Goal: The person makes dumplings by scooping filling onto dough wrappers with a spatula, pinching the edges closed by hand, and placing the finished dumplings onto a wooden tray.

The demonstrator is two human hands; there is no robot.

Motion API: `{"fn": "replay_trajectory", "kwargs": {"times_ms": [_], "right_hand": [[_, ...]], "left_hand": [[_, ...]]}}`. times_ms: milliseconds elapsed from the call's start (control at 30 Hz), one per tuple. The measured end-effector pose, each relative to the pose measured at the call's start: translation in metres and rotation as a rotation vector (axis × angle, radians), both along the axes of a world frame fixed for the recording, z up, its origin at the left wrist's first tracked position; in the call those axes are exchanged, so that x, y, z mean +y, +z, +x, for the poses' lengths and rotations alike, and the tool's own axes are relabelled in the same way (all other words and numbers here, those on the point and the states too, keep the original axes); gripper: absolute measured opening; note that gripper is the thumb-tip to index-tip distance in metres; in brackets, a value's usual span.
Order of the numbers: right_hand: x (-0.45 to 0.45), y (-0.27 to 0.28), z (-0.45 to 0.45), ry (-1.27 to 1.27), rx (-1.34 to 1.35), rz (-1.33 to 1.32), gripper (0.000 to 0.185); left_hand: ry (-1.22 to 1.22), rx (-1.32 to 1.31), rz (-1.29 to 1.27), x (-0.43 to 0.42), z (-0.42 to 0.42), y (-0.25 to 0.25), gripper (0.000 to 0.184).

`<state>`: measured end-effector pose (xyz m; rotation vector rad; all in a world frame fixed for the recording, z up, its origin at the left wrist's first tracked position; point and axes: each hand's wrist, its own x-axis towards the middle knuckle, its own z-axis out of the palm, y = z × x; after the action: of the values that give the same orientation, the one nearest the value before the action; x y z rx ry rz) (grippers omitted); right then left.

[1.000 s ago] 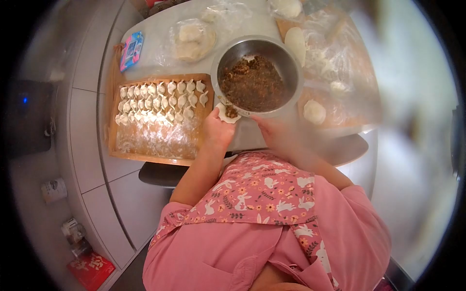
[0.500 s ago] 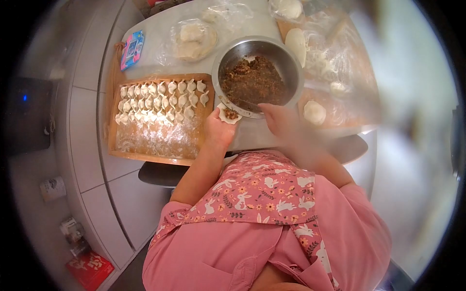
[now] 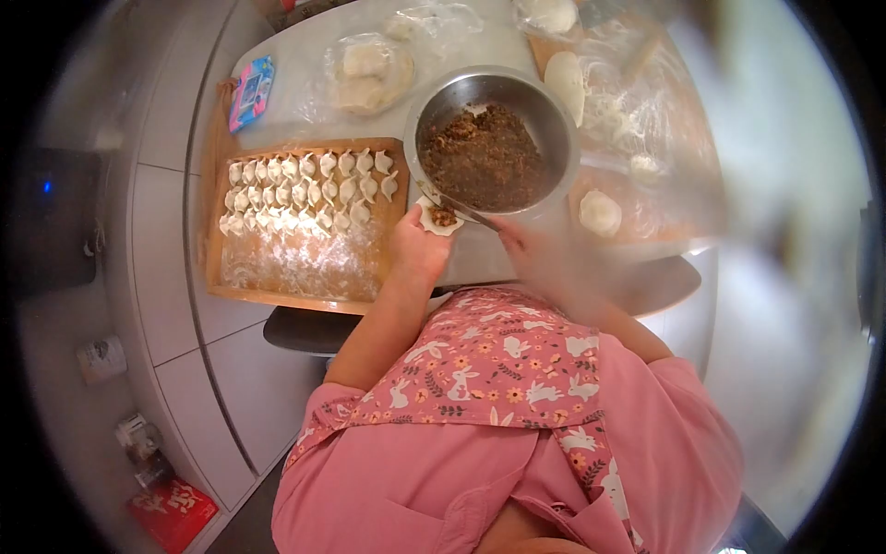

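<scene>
On the fingers of my left hand (image 3: 423, 247) lies a round dumpling wrapper (image 3: 452, 225), held open with a small heap of brown filling (image 3: 442, 215) at its middle. My right hand (image 3: 519, 242) grips a slim metal utensil (image 3: 482, 219). Its far end is over the wrapper, by the bowl's near rim; its exact shape is hard to make out. Just beyond both hands stands a steel mixing bowl (image 3: 565, 175) with brown minced filling (image 3: 484, 157) in it. To the left, a wooden tray (image 3: 305, 300) carries rows of folded dumplings (image 3: 309, 192) at its far side.
Flour dusts the tray's near part. Right of the bowl, a floured board (image 3: 678, 148) bears a flattened dough round (image 3: 600, 213) and plastic film. Bagged dough (image 3: 366, 78) and a blue-pink packet (image 3: 251, 95) lie at the back. A blurred patch covers the right side.
The utensil has moved out of the bowl to above the wrapper. My right hand has dropped slightly toward me, while my left hand stays nearly in place.
</scene>
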<state>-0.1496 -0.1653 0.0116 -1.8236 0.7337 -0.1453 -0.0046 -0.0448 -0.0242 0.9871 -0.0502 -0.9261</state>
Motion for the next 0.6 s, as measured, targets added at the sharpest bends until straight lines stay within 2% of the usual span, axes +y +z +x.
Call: {"fn": "replay_trajectory", "kwargs": {"times_ms": [33,67,100,167,200,233,267,300,367,500,567,600], "right_hand": [[-0.001,-0.008,-0.001,0.225,0.122,-0.295,0.032],[-0.001,-0.014,-0.005,0.338,0.189,-0.439,0.034],[0.0,-0.012,-0.006,0.447,0.244,-0.588,0.037],[0.006,0.01,-0.003,0.494,0.185,-0.657,0.041],[0.007,0.012,-0.003,0.511,0.165,-0.681,0.043],[0.006,-0.002,-0.005,0.472,0.076,-0.685,0.033],[0.004,-0.01,-0.007,0.432,-0.011,-0.687,0.024],[0.002,-0.004,-0.007,0.433,-0.012,-0.687,0.024],[-0.002,0.017,-0.006,0.496,0.11,-0.721,0.046],[-0.005,0.025,-0.006,0.476,0.09,-0.707,0.045],[-0.001,0.023,-0.004,0.642,0.3,-0.74,0.044],[0.003,0.035,-0.001,0.646,0.296,-0.741,0.044]], "left_hand": [[0.104,0.323,-0.114,-0.004,0.002,0.006,0.041],[0.208,0.646,-0.227,-0.007,0.002,0.01,0.04],[0.206,0.647,-0.225,-0.007,0.003,0.004,0.04],[0.224,0.604,-0.259,-0.003,0.004,-0.012,0.041],[0.228,0.605,-0.26,-0.001,0.001,0.0,0.041],[0.065,0.185,0.053,0.001,-0.006,0.022,0.041],[-0.022,-0.028,0.204,0.001,-0.007,0.027,0.041],[-0.099,-0.238,0.362,0.001,-0.008,0.032,0.041],[0.249,0.558,-0.057,-0.005,-0.002,0.02,0.041],[0.246,0.718,-0.191,-0.005,0.001,-0.01,0.041],[0.269,0.73,-0.184,-0.004,0.002,-0.01,0.041],[0.275,0.727,-0.185,0.0,0.002,-0.015,0.041]]}}
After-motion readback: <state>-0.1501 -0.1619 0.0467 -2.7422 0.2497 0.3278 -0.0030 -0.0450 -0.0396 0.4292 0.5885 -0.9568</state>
